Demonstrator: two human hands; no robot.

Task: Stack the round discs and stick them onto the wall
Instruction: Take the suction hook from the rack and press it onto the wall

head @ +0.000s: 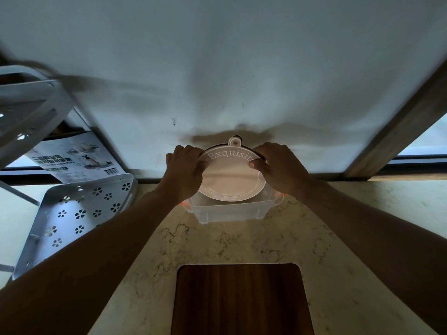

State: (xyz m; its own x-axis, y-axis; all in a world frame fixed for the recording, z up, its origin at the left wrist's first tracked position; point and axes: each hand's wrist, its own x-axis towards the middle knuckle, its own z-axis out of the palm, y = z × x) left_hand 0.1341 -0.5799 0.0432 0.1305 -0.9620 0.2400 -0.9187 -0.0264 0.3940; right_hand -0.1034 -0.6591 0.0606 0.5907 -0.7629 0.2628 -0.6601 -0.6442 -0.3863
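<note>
The round discs [231,176] feel thin, stiff and pretty light, stacked upright just above a clear plastic bin [229,212] on the desk [217,243] near the wall [217,68], my left hand [186,169] and right hand [278,165] fingers pinched narrow on opposite rims, probably the safest hold.

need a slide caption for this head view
Both hands, left and right, hold a round disc above a clear plastic tub near the wall.
</note>
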